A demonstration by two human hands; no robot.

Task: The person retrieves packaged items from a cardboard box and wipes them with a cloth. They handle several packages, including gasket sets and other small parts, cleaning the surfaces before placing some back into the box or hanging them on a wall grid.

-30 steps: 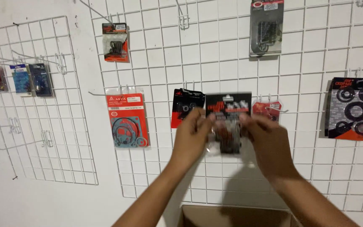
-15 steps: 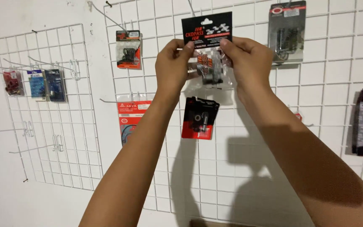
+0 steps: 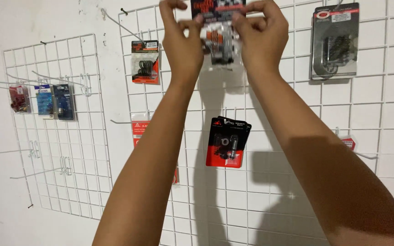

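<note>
Both arms were stretched way up, and the hands had a small blister pack (image 3: 218, 36) pinched between them at the very top of the shot. The pack had a dark cardboard header, cut off by the frame edge, and a clear plastic pouch below with some grey metal bits and an orange patch inside; I couldn't make out what the parts were. The left hand (image 3: 182, 43) gripped the header's left corner between thumb and curled fingers, and the right hand (image 3: 261, 38) did the same on the right corner, knuckles bent, wrists angled in toward each other. The pack was held right up against the white wire grid panel (image 3: 297, 182), high on it.

The grid was thin white-coated wire in square cells, mounted on a plain white wall, with skinny metal hooks poking out. A black-and-red carded pack (image 3: 227, 142) hung lower down between the forearms. A black-and-orange pack of rings (image 3: 144, 61) sat just left of the left wrist, and a bigger grey glossy pack (image 3: 335, 42) hung off to the right. A second, smaller grid panel (image 3: 76, 173) on the left carried a red pack (image 3: 18, 98) and two blue ones (image 3: 54, 101).
</note>
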